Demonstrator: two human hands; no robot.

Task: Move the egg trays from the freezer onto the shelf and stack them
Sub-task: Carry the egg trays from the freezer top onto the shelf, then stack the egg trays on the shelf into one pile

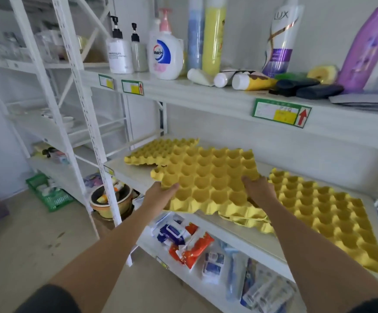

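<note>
A yellow egg tray point(208, 177) is held over the middle white shelf point(136, 172), tilted slightly. My left hand point(159, 195) grips its front left corner and my right hand point(259, 190) grips its front right edge. Behind it on the left, another yellow egg tray point(158, 150) lies flat on the shelf. To the right lies a third yellow egg tray point(325, 213), with more tray edges stacked under it; the held tray overlaps its left side. The freezer is out of view.
The top shelf point(206, 93) carries soap bottles point(164, 57), spray cans, tubes and a purple bottle point(364, 50). Packets point(190, 242) fill the shelf below. A white upright post point(86, 123) stands at left, with a pot point(110, 199) and a green basket point(48, 193) on the floor.
</note>
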